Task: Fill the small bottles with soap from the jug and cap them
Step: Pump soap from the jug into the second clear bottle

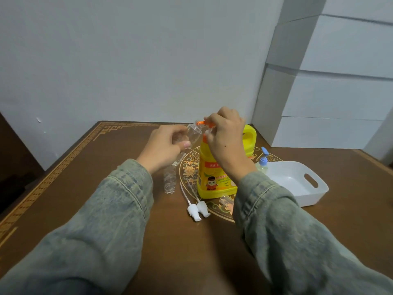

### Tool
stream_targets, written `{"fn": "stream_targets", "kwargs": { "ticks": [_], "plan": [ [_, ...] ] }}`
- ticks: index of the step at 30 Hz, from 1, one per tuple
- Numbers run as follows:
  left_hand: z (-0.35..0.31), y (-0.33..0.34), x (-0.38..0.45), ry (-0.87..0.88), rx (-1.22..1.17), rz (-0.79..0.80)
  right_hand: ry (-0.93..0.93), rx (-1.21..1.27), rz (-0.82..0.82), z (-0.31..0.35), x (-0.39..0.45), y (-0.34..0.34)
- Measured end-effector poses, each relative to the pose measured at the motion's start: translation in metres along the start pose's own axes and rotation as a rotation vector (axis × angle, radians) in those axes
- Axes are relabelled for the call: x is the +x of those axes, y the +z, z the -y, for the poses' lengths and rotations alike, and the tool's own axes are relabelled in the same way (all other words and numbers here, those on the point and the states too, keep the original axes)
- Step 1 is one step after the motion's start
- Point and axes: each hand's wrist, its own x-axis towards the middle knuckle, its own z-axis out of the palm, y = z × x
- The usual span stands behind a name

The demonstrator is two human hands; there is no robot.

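The desk [106, 199] carried the yellow jug [214, 177] at centre, a white tray [314, 194] at three o'clock. My right hand [227, 135] pinched the jug's orange cap [204, 123]; my left hand [168, 145] gripped a clear small bottle [193, 134] (tilted). Two pump caps [197, 208] lay at six o'clock.
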Motion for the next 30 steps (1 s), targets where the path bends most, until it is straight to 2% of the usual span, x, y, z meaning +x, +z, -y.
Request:
{"fn": "stream_targets", "kwargs": {
  "ticks": [3, 13, 20, 26, 30],
  "plan": [
    [0.009, 0.007, -0.005, -0.008, 0.012, 0.011, -0.025, 0.023, -0.056, -0.004, -0.014, 0.007],
    [-0.007, -0.005, 0.001, 0.045, 0.065, 0.014, -0.018, 0.033, -0.023, -0.006, 0.001, -0.003],
    [0.006, 0.006, -0.012, -0.016, 0.065, 0.036, -0.035, 0.009, -0.019, -0.003, -0.021, 0.005],
    [-0.008, -0.006, -0.003, 0.028, 0.081, 0.013, -0.001, 0.027, 0.018, -0.003, 0.001, -0.005],
    [-0.007, -0.003, -0.004, 0.008, 0.07, 0.018, -0.031, 0.036, -0.043, -0.008, -0.006, 0.001]
  ]
}}
